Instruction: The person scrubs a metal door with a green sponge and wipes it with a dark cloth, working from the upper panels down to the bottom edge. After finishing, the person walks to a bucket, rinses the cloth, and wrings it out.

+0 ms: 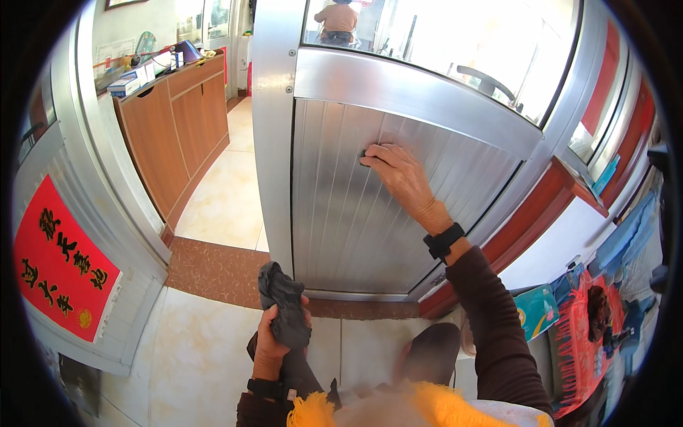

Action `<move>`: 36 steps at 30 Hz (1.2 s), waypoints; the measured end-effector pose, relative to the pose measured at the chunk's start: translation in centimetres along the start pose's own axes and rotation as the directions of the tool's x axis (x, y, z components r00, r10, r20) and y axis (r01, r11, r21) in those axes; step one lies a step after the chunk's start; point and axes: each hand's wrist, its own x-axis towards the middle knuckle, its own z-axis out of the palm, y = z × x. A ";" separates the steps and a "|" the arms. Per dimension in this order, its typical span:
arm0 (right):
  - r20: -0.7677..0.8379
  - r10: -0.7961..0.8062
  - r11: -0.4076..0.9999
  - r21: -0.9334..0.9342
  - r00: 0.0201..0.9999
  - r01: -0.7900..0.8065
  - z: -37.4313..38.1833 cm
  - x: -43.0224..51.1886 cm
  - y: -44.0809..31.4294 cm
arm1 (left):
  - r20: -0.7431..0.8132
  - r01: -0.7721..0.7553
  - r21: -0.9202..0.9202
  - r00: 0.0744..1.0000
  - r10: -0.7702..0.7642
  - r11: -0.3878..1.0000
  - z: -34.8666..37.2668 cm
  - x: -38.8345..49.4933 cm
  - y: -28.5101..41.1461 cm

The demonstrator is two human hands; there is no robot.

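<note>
Against the ribbed lower panel (341, 213) of a metal-framed glass door, my right hand (397, 171) presses a small dark object (364, 158). Most of that object is hidden under my fingers, so its kind is unclear. Lower down, in front of the door's bottom edge, my left hand (269, 333) grips a crumpled dark grey cloth (285, 309). The cloth bunches up above my fingers and is apart from the panel. The door's smooth metal crossbar (405, 93) runs above my right hand, below the glass pane.
Left, another door leaf (114, 315) bears a red poster (64, 267) with writing. Beyond the doorway is a wooden cabinet (176, 128) with boxes on top. A person (339, 21) shows in the glass. Right are a wooden ledge (579, 184) and a red fringed cloth (579, 347).
</note>
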 end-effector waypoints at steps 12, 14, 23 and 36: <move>0.054 -0.009 0.999 0.036 0.998 0.007 0.6 -0.2 -0.4 | 0.053 -0.014 -0.025 0.998 0.015 1.000 0.0 0.2 -0.2; -0.070 0.125 0.992 0.023 0.990 -0.124 0.8 0.6 0.1 | 0.015 -0.013 -0.038 1.000 0.013 0.999 -0.2 0.3 -0.4; 0.012 -0.013 1.000 0.020 1.000 0.013 0.6 0.8 -0.1 | 0.041 -0.013 -0.034 0.999 0.014 0.999 -0.4 0.4 -0.6; -0.056 0.103 0.991 0.096 0.993 -0.098 2.0 2.0 -1.1 | 0.058 -0.007 -0.005 0.998 0.008 1.000 -0.1 0.3 -0.5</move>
